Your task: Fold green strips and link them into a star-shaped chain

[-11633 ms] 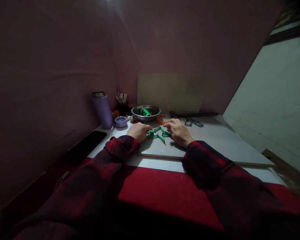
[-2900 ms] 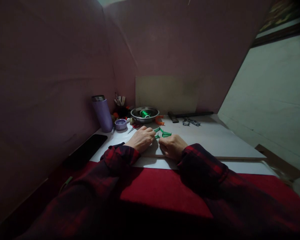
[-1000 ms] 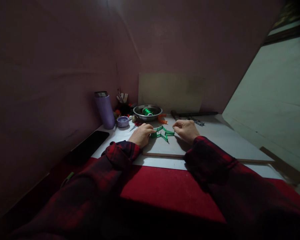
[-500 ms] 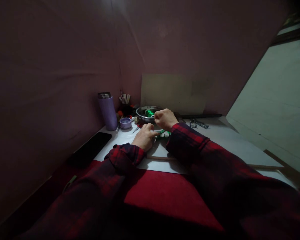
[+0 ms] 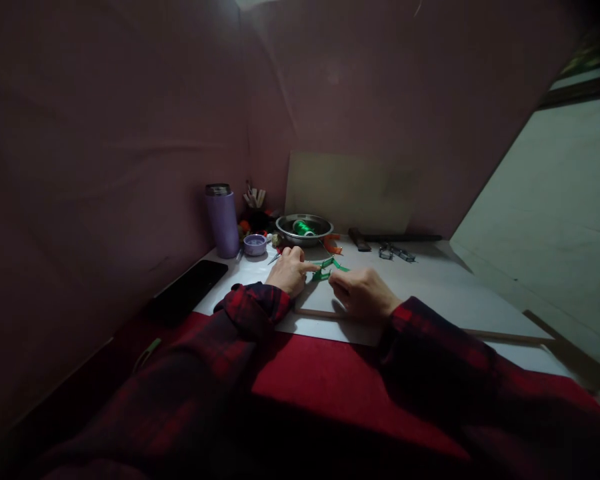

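Note:
A green star-shaped frame (image 5: 329, 267) wound with green ribbon lies on a wooden board (image 5: 430, 297). My left hand (image 5: 291, 269) rests at the frame's left side, fingers curled and pressing on it. At the frame's near right side my right hand (image 5: 361, 293) is closed in a pinch; what it pinches is hidden. Both arms wear red and black plaid sleeves.
Behind the frame stands a metal bowl (image 5: 304, 228) holding a green ribbon spool (image 5: 304, 227). A purple tumbler (image 5: 222, 220), a small purple lid (image 5: 255, 245), a black phone (image 5: 190, 291), a hammer (image 5: 393, 238) and metal clips (image 5: 393, 253) lie around. Red cloth (image 5: 325, 380) covers the near edge.
My right hand has come back from near the metal bowl to the near right side of the green frame. My left hand has stayed on the frame.

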{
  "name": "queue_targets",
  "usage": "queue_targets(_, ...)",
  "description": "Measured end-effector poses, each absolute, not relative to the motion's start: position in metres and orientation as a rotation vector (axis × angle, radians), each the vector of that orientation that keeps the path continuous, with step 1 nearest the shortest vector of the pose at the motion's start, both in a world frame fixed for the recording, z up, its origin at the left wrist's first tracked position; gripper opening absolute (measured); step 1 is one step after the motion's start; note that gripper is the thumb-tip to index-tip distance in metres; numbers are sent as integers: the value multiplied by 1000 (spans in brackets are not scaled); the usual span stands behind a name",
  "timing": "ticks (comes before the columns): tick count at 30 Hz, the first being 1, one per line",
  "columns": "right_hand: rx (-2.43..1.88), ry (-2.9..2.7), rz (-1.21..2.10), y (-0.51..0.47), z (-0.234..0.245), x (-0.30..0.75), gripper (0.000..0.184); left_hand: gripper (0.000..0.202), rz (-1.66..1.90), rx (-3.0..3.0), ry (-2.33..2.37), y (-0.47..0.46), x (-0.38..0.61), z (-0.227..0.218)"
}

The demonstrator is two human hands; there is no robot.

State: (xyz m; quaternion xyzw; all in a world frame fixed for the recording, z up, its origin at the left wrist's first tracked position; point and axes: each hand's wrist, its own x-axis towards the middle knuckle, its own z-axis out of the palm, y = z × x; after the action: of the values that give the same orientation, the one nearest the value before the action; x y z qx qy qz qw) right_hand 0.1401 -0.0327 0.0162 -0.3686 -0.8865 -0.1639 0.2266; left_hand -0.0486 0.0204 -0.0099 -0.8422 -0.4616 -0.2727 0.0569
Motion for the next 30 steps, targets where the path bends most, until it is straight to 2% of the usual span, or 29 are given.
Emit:
queue_targets(7, -981, -2532, -555, -38, -6, 149, 20, 37, -898, -2540, -1348, 22, -50, -8)
queue_targets(22, -990, -2514, -395, -36, -9, 153, 22, 37, -860, -2574, -1278, 21, -49, -7)
queue_targets(30, -959, -2498, -343, -35, -10, 155, 19, 37, -1085, -2467, -1377, 28, -52, -7)
